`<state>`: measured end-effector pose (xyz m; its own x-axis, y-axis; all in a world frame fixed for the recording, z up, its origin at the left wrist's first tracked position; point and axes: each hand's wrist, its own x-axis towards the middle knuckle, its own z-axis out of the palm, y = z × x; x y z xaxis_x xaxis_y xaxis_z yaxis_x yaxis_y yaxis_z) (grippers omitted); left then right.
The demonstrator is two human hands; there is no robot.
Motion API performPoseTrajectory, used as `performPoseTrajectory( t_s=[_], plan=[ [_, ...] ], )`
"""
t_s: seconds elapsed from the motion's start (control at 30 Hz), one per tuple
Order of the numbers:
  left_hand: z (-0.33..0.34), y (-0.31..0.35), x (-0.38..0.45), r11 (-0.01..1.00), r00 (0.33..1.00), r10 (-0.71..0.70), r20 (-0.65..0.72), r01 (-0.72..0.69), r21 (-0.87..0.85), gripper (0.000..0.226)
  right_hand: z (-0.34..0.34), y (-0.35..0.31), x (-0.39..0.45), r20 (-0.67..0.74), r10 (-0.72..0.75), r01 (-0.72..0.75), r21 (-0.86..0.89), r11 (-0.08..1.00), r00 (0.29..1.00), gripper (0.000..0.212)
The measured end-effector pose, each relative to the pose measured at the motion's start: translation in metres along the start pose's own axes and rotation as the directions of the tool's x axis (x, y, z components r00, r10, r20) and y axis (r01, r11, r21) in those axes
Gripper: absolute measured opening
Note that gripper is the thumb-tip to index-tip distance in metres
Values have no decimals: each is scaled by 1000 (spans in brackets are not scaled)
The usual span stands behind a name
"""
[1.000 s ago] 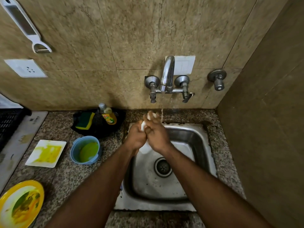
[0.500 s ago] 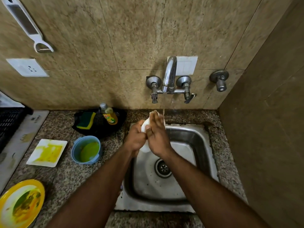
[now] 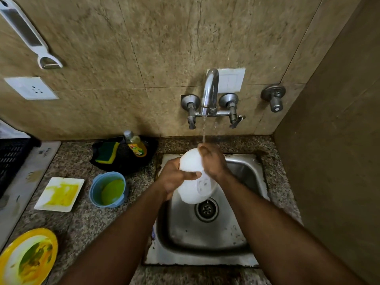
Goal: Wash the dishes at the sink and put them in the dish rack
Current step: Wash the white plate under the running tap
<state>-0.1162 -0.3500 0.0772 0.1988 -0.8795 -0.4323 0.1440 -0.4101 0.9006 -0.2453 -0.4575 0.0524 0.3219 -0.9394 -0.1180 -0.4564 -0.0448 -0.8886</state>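
From the head view, the white bowl [image 3: 192, 177] has turned since a second ago — then mostly hidden between my hands, it now shows its broad side under the tap [image 3: 209, 93] stream, so I judge rinsing is under way. My left hand [image 3: 174, 177] grips its left side, thumb across; my right hand [image 3: 212, 161] cups its far rim. It hangs over the sink [image 3: 205, 233], at the desk's back right corner.

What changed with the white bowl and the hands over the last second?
The round white bowl has turned in the hands, so far more of its outside faces the camera. The left hand still grips its left side; the right hand has moved onto its upper right under the tap water. The blue cup, square white plate and yellow plate stayed put.
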Motion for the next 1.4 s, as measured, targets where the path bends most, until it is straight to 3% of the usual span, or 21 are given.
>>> performPoseTrajectory(
  t_s=[0.1, 0.23, 0.4, 0.57, 0.6, 0.67, 0.7, 0.73, 0.83, 0.9, 0.97, 1.07, 1.17, 1.27, 1.33, 1.4],
  plan=[
    [-4, 15, 6, 988, 997, -78, -7, 78, 132, 67, 1, 2, 1, 52, -311, 314, -253, 915, 949, 42],
    [-2, 35, 8, 964, 993, -112, 18, 105, 246, 51, 3, -13, -4, 150, -507, 526, -319, 788, 849, 46],
    [12, 30, 5, 993, 998, -43, -46, 47, 104, 41, 5, -14, -20, 152, -368, 397, -265, 879, 917, 56],
    [11, 10, 6, 1000, 1000, -17, -25, 17, -25, 51, 10, -2, -41, 159, -330, 359, -214, 908, 931, 61],
    [11, 8, 4, 998, 999, -32, -17, 32, -49, 52, 10, 0, -33, 158, -214, 242, -189, 952, 964, 63],
    [13, 4, 1, 997, 999, -39, -8, 38, -63, 57, 1, -4, -14, 157, 149, -158, 51, 986, 976, 70],
    [13, 2, 0, 997, 1000, -27, -8, 27, -68, 61, -3, -6, -7, 163, 260, -286, 163, 944, 952, 69],
    [13, 2, 0, 997, 1000, -16, -11, 15, -79, 64, -6, -10, -6, 163, 286, -316, 200, 927, 944, 65],
    [10, 3, 2, 993, 1000, 0, 1, 0, -117, 63, -5, -14, -20, 46, 23, -21, -51, 998, 999, 57],
    [7, 7, 2, 991, 1000, 1, 8, 0, -136, 60, 1, -7, -24, 31, -145, 147, -109, 983, 989, 60],
    [5, 6, 3, 987, 1000, 4, 20, -1, -161, 61, 2, -4, -15, 72, -100, 97, 36, 995, 992, 59],
    [4, 2, 0, 984, 999, 7, 34, -1, -176, 66, -1, -5, 5, 83, 183, -201, 362, 910, 980, 42],
    [5, 2, -3, 982, 997, 18, 71, -5, -187, 61, -7, -2, 14, 110, 354, -365, 438, 821, 929, 57],
    [0, 22, 0, 996, 996, -41, 81, 48, -81, 54, -7, -1, 13, 24, 257, -249, 349, 903, 966, 53],
    [-4, 38, 2, 993, 993, -72, 92, 62, 104, 52, -7, -3, 12, -8, 112, -109, 177, 978, 994, 48],
    [-4, 46, 4, 981, 992, -80, 100, 61, 185, 51, -6, -6, 12, -2, -16, 16, 21, 1000, 1000, 47]
  ],
)
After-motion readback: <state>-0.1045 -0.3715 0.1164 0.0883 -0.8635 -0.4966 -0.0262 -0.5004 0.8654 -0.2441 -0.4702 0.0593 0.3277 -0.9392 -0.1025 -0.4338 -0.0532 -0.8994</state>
